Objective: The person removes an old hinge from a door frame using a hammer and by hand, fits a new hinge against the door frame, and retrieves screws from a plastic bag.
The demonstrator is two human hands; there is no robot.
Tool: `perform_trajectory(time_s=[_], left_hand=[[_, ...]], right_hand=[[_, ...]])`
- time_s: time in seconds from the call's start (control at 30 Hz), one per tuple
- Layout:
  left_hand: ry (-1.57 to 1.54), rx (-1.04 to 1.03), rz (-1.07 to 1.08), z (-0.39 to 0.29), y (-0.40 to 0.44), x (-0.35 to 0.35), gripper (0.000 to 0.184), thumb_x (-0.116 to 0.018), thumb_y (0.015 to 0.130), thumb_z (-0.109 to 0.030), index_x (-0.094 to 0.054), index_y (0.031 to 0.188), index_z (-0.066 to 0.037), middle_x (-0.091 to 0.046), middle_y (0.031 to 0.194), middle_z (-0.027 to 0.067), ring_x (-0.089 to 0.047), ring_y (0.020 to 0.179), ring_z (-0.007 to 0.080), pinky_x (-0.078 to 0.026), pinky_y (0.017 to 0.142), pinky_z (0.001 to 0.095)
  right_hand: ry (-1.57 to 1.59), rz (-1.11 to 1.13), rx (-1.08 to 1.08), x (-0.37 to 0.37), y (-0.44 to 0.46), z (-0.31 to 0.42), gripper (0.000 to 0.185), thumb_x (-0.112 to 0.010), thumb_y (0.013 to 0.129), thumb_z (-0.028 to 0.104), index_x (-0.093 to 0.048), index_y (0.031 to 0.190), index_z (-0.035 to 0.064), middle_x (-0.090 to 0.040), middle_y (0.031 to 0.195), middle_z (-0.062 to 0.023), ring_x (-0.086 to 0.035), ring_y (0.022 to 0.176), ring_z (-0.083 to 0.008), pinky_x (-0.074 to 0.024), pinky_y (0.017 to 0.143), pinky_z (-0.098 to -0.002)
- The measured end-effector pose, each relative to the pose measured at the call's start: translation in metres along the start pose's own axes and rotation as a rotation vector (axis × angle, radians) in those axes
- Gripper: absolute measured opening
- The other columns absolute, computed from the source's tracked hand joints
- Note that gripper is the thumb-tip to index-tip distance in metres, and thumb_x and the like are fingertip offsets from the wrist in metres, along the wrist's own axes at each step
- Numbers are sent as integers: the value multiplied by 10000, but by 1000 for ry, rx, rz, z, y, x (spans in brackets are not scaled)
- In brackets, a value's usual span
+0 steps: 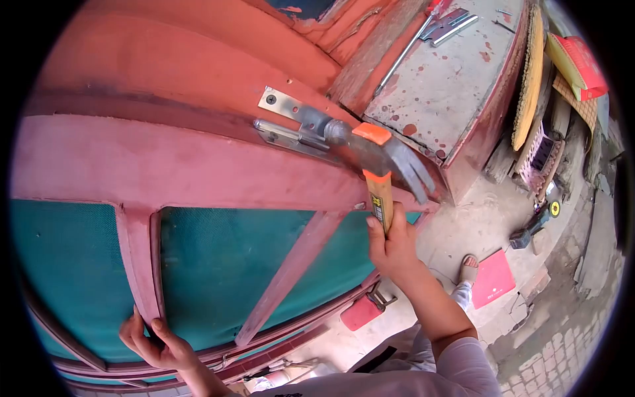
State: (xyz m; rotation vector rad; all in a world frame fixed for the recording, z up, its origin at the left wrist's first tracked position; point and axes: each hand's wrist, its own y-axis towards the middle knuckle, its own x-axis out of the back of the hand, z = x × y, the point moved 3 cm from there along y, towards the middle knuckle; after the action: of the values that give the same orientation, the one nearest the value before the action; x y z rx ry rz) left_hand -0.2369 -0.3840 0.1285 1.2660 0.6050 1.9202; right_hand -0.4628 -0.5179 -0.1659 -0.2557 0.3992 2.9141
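Observation:
My right hand (395, 246) is closed around the wooden handle of a claw hammer (380, 195). The hammer's face is right at a metal hinge (281, 103), touching or just in front of it; its claw points right. One screw shows in the hinge's upper leaf, which lies on the orange-red door frame (165, 59). Below it runs the pink wooden frame of a screen door (198, 165) with green mesh (225, 264). Lower left, my left hand (159, 344) holds an upright bar (139, 264) of this door, thumb and fingers on either side.
On the paint-spotted ledge (423, 99) lie a screwdriver (402, 58), another hinge (453, 28) and small screws. Right of it are stacked boards (529, 79) and a red and yellow packet (579, 66). A power tool (529, 231) and a red box (494, 278) lie on the ground.

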Motion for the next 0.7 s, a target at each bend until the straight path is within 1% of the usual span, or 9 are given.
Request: perform_trajectory(time_s=[0.03, 0.07, 0.17, 0.27, 0.37, 0.47, 0.57, 0.67, 0.7], left_hand=[[6, 2, -6, -1, 0, 0, 279, -567, 961, -175, -587, 1078, 77, -531, 1009, 146, -513, 907, 253, -410, 780, 380], [11, 2, 0, -1, 0, 0, 280, -565, 962, -178, -586, 1077, 77, -532, 1010, 147, -513, 907, 253, -410, 780, 380], [46, -17, 15, -2, 0, 1, 282, -562, 964, -179, -585, 1081, 77, -537, 1013, 150, -515, 907, 255, -411, 780, 380], [32, 5, 1, -3, 0, 0, 277, -561, 963, -173, -585, 1081, 76, -541, 1016, 150, -516, 908, 257, -409, 783, 379], [46, -3, 15, -2, -1, 1, 273, -562, 960, -163, -584, 1087, 77, -541, 1019, 148, -516, 911, 257, -408, 791, 378], [41, 18, 12, 0, -2, 1, 278, -560, 959, -163, -583, 1095, 79, -541, 1023, 147, -515, 915, 256, -407, 794, 378], [28, 20, 18, -1, -1, 1, 290, -564, 959, -173, -583, 1102, 79, -542, 1026, 146, -515, 913, 257, -408, 790, 379], [24, 44, 12, -1, -3, 1, 301, -568, 959, -187, -584, 1105, 77, -544, 1036, 145, -514, 911, 258, -407, 786, 378], [30, 36, 18, -2, -2, 3, 303, -569, 960, -190, -585, 1105, 76, -543, 1032, 144, -513, 910, 258, -408, 786, 378]], right_hand=[[-92, 62, -20, 0, 10, 8, 245, -585, 923, 168, -480, 1087, 19, -577, 634, -143, -614, 540, -326, -475, 512, -385], [-41, 93, -65, 5, 10, 13, 257, -584, 919, 157, -469, 1108, 26, -572, 630, -143, -619, 545, -333, -474, 509, -387], [63, -56, 31, 0, -6, 1, 272, -584, 916, 146, -457, 1114, 9, -549, 609, -161, -603, 540, -372, -457, 491, -404], [-99, 67, -46, -2, 6, 1, 292, -585, 918, 159, -456, 1103, -26, -567, 637, -154, -617, 559, -359, -473, 508, -392], [26, 3, 14, 4, -9, -5, 313, -585, 914, 162, -451, 1102, -49, -585, 678, -158, -637, 605, -356, -489, 534, -397], [-222, 14, 149, -13, -1, -13, 251, -485, 988, 255, -424, 1041, 17, -520, 610, -56, -492, 489, -86, -376, 443, -244], [3, 108, -51, 2, 0, 2, 228, -491, 987, 235, -425, 1034, 22, -508, 586, -47, -488, 468, -96, -374, 430, -256], [41, -45, -10, -2, -12, -10, 285, -590, 920, 190, -477, 1101, 1, -587, 685, -165, -624, 600, -348, -483, 539, -407], [15, 15, -103, -3, -12, -16, 279, -588, 921, 187, -477, 1102, 6, -587, 683, -162, -624, 598, -347, -480, 538, -408]])
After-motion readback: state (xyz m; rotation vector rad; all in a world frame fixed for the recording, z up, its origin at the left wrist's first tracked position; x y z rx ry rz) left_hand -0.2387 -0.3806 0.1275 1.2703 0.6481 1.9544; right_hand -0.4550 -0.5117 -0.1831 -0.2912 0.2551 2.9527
